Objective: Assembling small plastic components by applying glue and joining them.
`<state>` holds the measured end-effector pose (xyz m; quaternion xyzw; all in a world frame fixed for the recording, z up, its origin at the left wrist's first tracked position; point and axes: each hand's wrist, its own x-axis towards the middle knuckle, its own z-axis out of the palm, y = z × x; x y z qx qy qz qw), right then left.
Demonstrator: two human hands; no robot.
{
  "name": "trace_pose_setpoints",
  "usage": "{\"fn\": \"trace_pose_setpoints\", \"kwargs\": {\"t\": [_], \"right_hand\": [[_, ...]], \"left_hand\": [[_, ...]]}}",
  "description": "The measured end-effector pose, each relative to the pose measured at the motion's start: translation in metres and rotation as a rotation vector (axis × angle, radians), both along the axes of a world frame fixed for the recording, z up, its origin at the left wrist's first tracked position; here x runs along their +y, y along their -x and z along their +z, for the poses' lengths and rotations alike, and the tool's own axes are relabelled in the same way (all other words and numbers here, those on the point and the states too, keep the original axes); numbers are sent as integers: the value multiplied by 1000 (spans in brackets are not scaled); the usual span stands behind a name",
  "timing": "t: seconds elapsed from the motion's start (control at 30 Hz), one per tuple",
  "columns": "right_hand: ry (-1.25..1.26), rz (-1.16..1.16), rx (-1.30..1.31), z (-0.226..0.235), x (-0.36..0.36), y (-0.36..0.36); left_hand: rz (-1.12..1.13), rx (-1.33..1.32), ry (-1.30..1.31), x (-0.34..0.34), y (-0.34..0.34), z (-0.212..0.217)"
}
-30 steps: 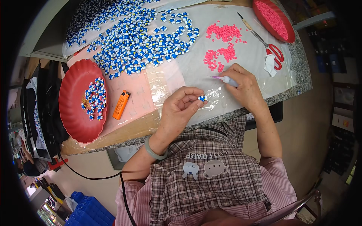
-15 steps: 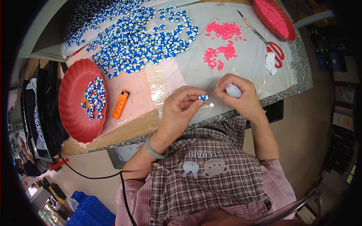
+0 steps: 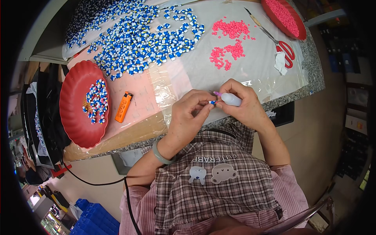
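Observation:
My left hand [image 3: 190,113] pinches a small blue-and-white figure piece [image 3: 212,102] between thumb and fingertips, above the table's front edge. Wrapped in my right hand [image 3: 248,103] is a small pale squeeze bottle [image 3: 231,99] with a purple nozzle. It lies tilted, and its tip points left, right beside the piece; whether they touch I cannot tell. The two hands almost meet. Beyond them lie loose pink bits [image 3: 231,29] in small heaps on the clear sheet. A large spread of blue-and-white pieces [image 3: 147,45] covers the back left.
At the left stands a red scalloped bowl [image 3: 72,117] with several finished-looking pieces, beside an orange lighter [image 3: 124,107]. Red-handled scissors [image 3: 286,55] and a pointed tool [image 3: 252,17] lie at the right. A second red bowl [image 3: 300,34] holds pink bits at the far right.
My right hand has moved left toward my left hand. The bottle has turned, so its nozzle now points at the piece. My left hand keeps its pinch.

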<state>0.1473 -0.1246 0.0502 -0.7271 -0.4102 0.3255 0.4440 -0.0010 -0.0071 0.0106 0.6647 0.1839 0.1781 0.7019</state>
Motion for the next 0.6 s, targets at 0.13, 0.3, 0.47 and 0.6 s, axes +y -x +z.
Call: {"fn": "trace_pose_setpoints", "kwargs": {"t": [0.13, 0.3, 0.47, 0.6], "right_hand": [[49, 31, 39, 1, 1, -1], [66, 19, 76, -1, 2, 0], [53, 17, 116, -1, 3, 0], [-4, 21, 44, -8, 1, -7]], "left_hand": [[-6, 17, -66, -1, 0, 4], [6, -4, -130, -1, 0, 3], [19, -23, -248, -2, 1, 3], [-14, -49, -52, 3, 2, -2]]}}
